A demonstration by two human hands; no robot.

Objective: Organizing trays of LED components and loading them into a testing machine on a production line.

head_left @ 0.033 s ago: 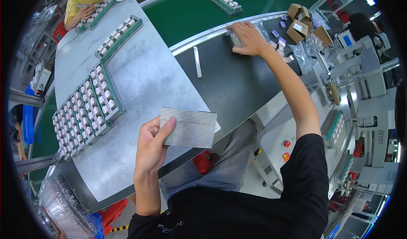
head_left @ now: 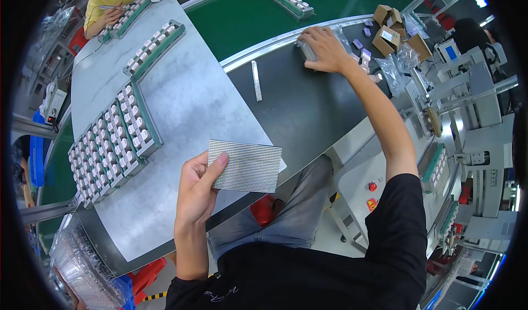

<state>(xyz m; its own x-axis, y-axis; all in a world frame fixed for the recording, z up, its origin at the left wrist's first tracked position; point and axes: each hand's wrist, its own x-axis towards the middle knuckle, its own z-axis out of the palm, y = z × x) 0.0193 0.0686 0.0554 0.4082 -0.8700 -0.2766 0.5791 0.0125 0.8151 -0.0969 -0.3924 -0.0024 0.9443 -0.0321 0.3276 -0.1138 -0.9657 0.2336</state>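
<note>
My left hand (head_left: 199, 186) is closed on a flat rectangular grey sheet (head_left: 247, 166) covered in fine parallel stripes. The thumb lies on its face, and the fingers are hidden behind it. Farther off to the right, my right hand (head_left: 328, 50) reaches over the dark tabletop, fingers curled down around a greyish, see-through plastic packet (head_left: 306, 50). Its contents cannot be made out. A thin, pale striped strip (head_left: 256, 81) lies on the dark surface, left of my right hand.
Green trays of white-topped cylindrical parts (head_left: 113, 139) stand at left on a pale sheet (head_left: 181, 90). Beyond runs a green conveyor (head_left: 231, 18) bearing another tray (head_left: 289, 1). Opened cardboard boxes (head_left: 385, 39) and plastic bags (head_left: 391, 75) crowd the far right. A co-worker (head_left: 110, 7) handles a tray.
My right hand has shifted slightly to the right, with the packet under its fingers. The left hand and striped sheet stay in place.
</note>
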